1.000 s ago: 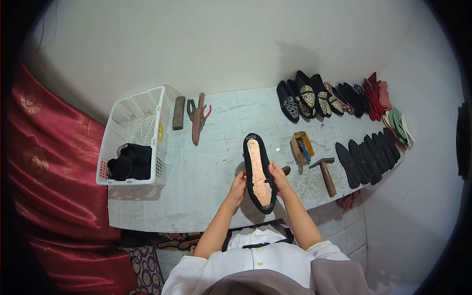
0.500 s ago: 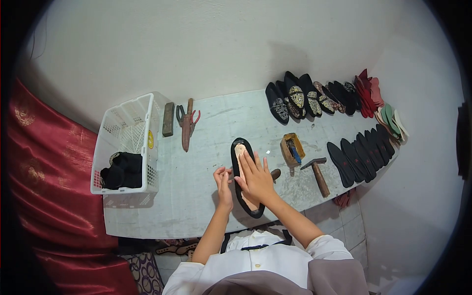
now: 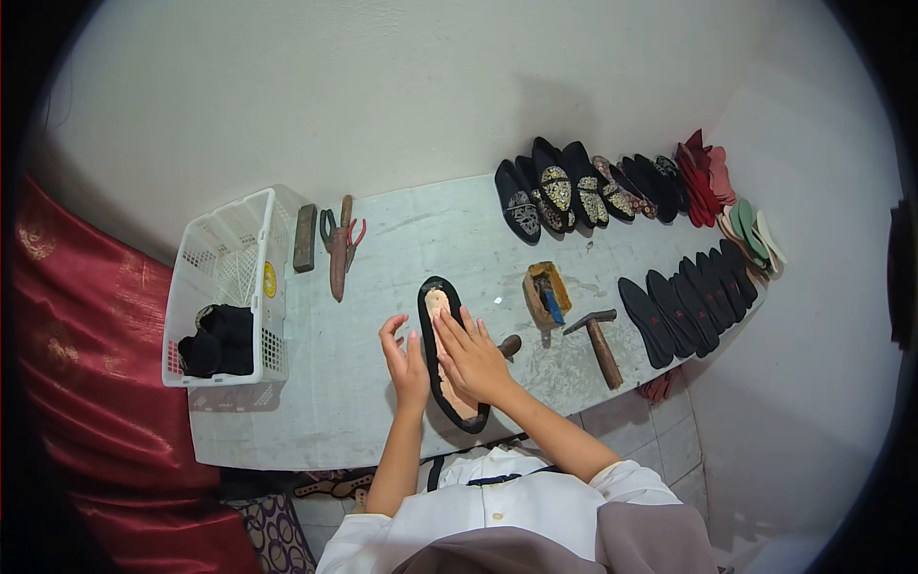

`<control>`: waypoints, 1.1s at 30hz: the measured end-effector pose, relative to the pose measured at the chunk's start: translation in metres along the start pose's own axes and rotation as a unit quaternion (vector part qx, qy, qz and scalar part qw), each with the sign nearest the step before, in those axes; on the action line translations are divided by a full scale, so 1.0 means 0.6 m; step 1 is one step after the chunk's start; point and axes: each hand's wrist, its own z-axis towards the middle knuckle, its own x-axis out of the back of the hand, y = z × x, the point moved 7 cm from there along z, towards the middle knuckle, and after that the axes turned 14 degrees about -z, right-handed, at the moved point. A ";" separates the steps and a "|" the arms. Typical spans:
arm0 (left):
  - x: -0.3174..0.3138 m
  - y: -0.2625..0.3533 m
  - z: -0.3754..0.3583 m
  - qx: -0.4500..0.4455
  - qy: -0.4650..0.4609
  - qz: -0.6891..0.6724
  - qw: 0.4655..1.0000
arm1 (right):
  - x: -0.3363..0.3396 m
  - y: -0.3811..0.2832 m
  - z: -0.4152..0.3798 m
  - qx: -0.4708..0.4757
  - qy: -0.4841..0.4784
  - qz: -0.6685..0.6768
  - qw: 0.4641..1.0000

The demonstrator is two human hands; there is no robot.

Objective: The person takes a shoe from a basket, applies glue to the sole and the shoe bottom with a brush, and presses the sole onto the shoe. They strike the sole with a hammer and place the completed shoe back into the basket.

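A long black shoe piece (image 3: 437, 395) with a beige inner surface lies on the white table (image 3: 330, 411), in front of my body. My right hand (image 3: 470, 361) rests flat on the beige surface near its middle, fingers stretched out and pointing toward the far end. Just left of the piece is my left hand (image 3: 407, 364), its fingers apart and slightly curved, holding nothing. A rounded brown handle (image 3: 511, 346) shows partly beside my right hand; the rest of that tool is hidden.
At left stands a white basket (image 3: 273, 335) with black shoes. Behind are a block (image 3: 305, 239) and pliers (image 3: 355, 236). To the right are a small box (image 3: 546, 295), a hammer (image 3: 603, 352), black insoles (image 3: 646, 320) and finished-looking shoes (image 3: 519, 201).
The whole view has shifted, so the table's things appear farther left. My left hand's fingers have spread more. My right hand is still flat on the shoe piece.
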 end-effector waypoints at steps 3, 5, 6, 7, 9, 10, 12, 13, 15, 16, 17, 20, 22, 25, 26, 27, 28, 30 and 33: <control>-0.036 0.011 -0.004 -0.083 -0.063 0.126 0.987 | -0.012 0.011 -0.007 -0.034 0.005 0.092 0.995; -0.047 -0.023 -0.009 -0.037 -0.109 0.116 0.986 | -0.017 0.016 -0.009 -0.034 0.020 0.119 0.992; -0.047 -0.029 -0.010 -0.021 -0.111 0.087 0.990 | -0.017 0.018 -0.010 -0.040 0.031 0.144 0.988; -0.048 -0.034 -0.010 -0.005 -0.113 0.058 0.992 | -0.016 0.021 -0.010 -0.046 0.042 0.168 0.984; -0.047 -0.049 -0.020 0.037 -0.104 0.015 0.994 | -0.010 0.028 -0.011 -0.052 0.047 0.247 0.967; -0.046 -0.057 -0.023 0.059 -0.095 0.001 0.994 | -0.007 0.030 -0.009 -0.053 0.050 0.286 0.956; -0.043 -0.077 -0.026 0.090 -0.101 -0.030 0.990 | -0.031 0.038 -0.010 -0.086 0.044 0.390 0.916; -0.042 -0.091 -0.024 0.098 -0.118 -0.047 0.987 | -0.041 0.042 -0.012 -0.104 0.040 0.439 0.892; -0.040 -0.107 -0.025 0.111 -0.126 -0.062 0.984 | -0.049 0.045 -0.016 -0.123 0.007 0.442 0.889; -0.037 -0.110 -0.026 0.114 -0.117 -0.061 0.985 | -0.050 0.045 -0.017 -0.132 -0.010 0.443 0.887; -0.034 -0.113 -0.028 0.118 -0.107 -0.059 0.985 | -0.050 0.047 -0.018 -0.131 -0.004 0.429 0.894; -0.028 -0.114 -0.028 0.131 -0.095 -0.035 0.986 | -0.057 0.048 -0.021 -0.140 -0.007 0.406 0.903; -0.031 -0.090 -0.027 0.115 -0.103 -0.003 0.988 | -0.058 0.050 -0.021 -0.161 -0.035 0.411 0.896; -0.037 -0.068 -0.027 0.103 -0.111 0.021 0.988 | -0.051 0.050 -0.022 -0.177 -0.068 0.425 0.885; -0.035 -0.071 -0.027 0.097 -0.114 0.032 0.988 | -0.053 0.055 -0.023 -0.172 -0.010 0.430 0.886; -0.034 -0.073 -0.026 0.090 -0.116 0.043 0.988 | -0.063 0.063 -0.028 -0.173 -0.034 0.423 0.889; -0.034 -0.076 -0.026 0.095 -0.116 0.041 0.988 | -0.068 0.079 -0.034 -0.174 -0.057 0.415 0.891; -0.029 -0.068 -0.026 0.070 -0.088 0.085 0.990 | -0.086 0.110 -0.051 -0.180 -0.064 0.442 0.877; -0.038 -0.023 -0.037 0.007 -0.031 0.163 0.986 | -0.055 0.137 -0.097 -0.134 -0.137 0.464 0.865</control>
